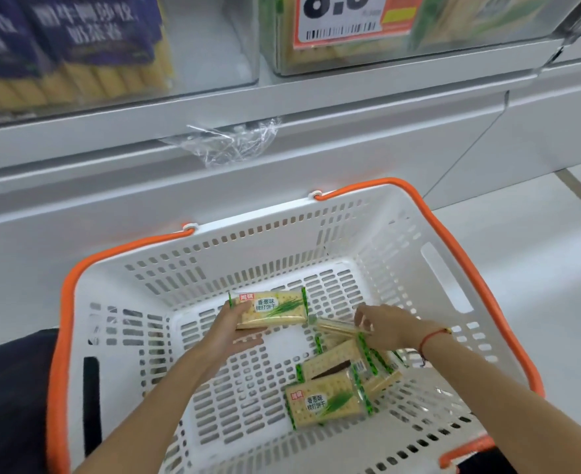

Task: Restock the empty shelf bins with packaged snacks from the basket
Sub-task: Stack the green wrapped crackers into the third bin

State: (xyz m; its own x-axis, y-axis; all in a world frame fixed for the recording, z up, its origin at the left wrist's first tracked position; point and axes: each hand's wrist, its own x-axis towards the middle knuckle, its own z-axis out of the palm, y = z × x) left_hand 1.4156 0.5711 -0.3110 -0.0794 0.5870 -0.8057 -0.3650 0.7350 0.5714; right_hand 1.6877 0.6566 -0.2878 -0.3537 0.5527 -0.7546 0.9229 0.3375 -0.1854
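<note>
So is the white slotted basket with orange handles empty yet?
Not empty: the basket holds cracker packets; left hand grips one.

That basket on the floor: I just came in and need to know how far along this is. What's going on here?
A person is reaching into the white basket with both hands. The left hand holds one cracker pack lifted off the basket bottom. The right hand pinches another pack by its edge. A few more packs lie piled in the basket's near right corner. Above, the shelf bin with the price tag appears to hold similar packs.
</note>
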